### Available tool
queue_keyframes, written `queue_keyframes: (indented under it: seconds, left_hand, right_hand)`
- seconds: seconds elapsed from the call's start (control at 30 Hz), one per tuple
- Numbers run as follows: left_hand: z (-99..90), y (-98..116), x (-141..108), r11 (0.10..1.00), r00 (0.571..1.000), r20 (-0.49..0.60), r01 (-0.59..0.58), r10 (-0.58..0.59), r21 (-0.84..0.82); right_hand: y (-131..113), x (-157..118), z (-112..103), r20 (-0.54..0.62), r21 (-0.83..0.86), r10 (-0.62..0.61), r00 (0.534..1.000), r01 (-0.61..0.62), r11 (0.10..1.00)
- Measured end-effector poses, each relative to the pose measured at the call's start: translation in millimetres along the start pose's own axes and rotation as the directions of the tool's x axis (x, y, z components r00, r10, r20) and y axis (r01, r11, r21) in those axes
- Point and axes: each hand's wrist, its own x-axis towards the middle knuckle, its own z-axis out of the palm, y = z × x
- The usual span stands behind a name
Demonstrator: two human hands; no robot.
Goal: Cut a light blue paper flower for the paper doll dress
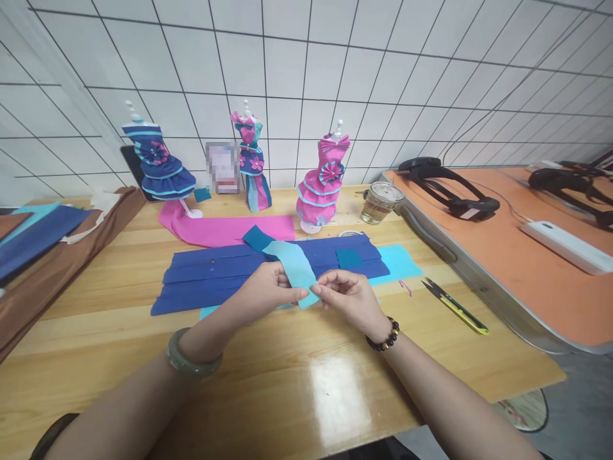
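A strip of light blue crepe paper (293, 262) is pinched between my two hands above the table. My left hand (268, 287) grips its left edge with thumb and fingers, and my right hand (349, 295) pinches its near right corner. Beneath lies a wide dark blue crepe paper sheet (191, 275) with folds along it. A teal piece (258, 239) sits just behind the strip, and a small teal square (349, 258) rests on the dark blue sheet. Brighter blue paper (400, 263) shows under its right end.
Yellow-handled thread snips (454, 306) lie on the right of the wooden table (268, 396). Behind stand three small dress forms in paper dresses (163, 163), a pink paper sheet (230, 230) and a lidded glass cup (382, 202). An orange-topped surface (536, 275) holds headsets and a white box.
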Motion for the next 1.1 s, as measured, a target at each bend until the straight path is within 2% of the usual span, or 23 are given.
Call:
queue_keyframes:
  seconds: [0.1, 0.33, 0.6, 0.8, 0.97, 1.1]
  left_hand:
    - [-0.6, -1.2, 0.2, 1.0, 1.0, -0.025, -0.007, 0.008, 0.013]
    - [6.5, 2.3, -1.8, 0.999, 0.999, -0.03, 0.012, -0.011, 0.031]
    - [5.1, 2.8, -1.3, 0.999, 1.0, -0.015, 0.014, -0.014, -0.03]
    - [-1.3, 4.4, -2.4, 0.999, 0.999, -0.037, 0.039, -0.04, -0.009]
    - [-3.9, 7.6, -4.0, 0.986, 0.995, -0.01, 0.096, -0.098, -0.137]
    - [-2.4, 7.5, -4.6, 0.98, 0.993, 0.02, 0.116, -0.114, -0.16]
  right_hand:
    - [-0.5, 0.8, 0.5, 0.004, 0.012, -0.001, 1.0, 0.001, 1.0]
    - [-1.1, 2.0, 2.4, 0.034, 0.143, -0.118, 0.992, 0.112, 0.983]
    - [1.3, 0.9, 1.5, -0.011, 0.094, -0.132, 0.991, 0.133, 0.987]
    - [1.9, 0.3, -3.8, 0.041, 0.03, -0.163, 0.986, 0.162, 0.986]
    - [-2.9, -1.0, -7.7, 0.144, -0.11, -0.318, 0.937, 0.335, 0.936]
    - [-3.5, -1.1, -7.6, 0.171, -0.202, -0.405, 0.898, 0.435, 0.878]
